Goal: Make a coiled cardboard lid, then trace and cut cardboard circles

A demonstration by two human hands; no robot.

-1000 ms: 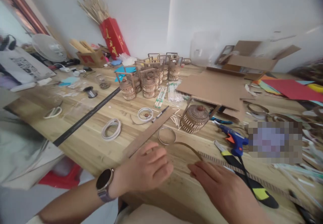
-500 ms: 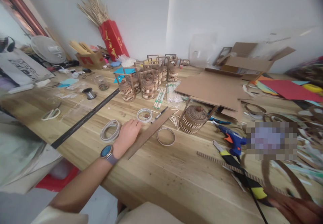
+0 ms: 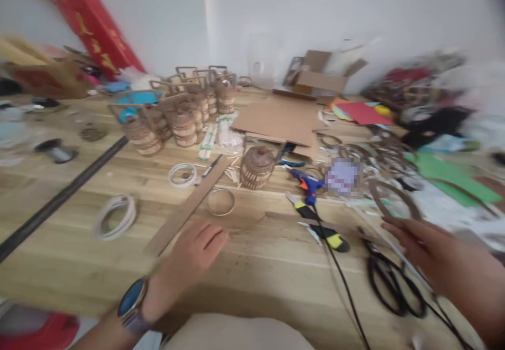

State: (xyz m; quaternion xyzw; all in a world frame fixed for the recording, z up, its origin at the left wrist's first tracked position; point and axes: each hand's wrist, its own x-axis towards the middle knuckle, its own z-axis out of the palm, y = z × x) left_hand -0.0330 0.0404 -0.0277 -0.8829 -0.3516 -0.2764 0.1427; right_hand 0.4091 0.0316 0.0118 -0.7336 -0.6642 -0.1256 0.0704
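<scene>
My right hand (image 3: 437,255), at the right, grips a curved brown strip (image 3: 374,195) that rises in a loop above the scissors and scraps. My left hand (image 3: 195,253) is over the table at the cardboard strip's near end, its fingers curled together; what they hold, if anything, is hidden. Just beyond it lie a long brown cardboard strip (image 3: 185,208) and a thin pale ring (image 3: 221,202). A lidded woven basket (image 3: 256,168) with a knob stands farther back. Black-handled scissors (image 3: 394,287) rest beside my right hand.
A blue glue gun (image 3: 310,184) and a yellow-black cutter (image 3: 319,226) lie mid-right, with a black cord running toward me. Several small handled baskets (image 3: 185,126) stand at back left. White rings (image 3: 117,216) lie at left. Cardboard (image 3: 276,121) and coloured paper (image 3: 365,113) are behind.
The view has swung right. My left hand has drawn back from the white rings toward me. My right hand, with the brown strip, has come farther into view, and the scissors now show.
</scene>
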